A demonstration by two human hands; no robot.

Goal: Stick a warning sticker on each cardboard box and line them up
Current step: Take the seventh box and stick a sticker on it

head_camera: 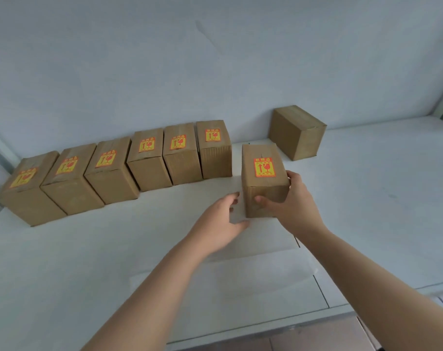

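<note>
Eight plain brown corrugated cardboard boxes stand on the white table, seven of them bearing one rectangular yellow-and-red warning sticker each on the top face. The right hand clamps the seventh stickered box, thumb on its near face and fingers round its right side, while the left hand hovers loose-fingered just beside its left edge; contact cannot be judged. Left of the grip runs the row of six stickered boxes, side by side, and beyond it to the right sits the one unstickered box.
</note>
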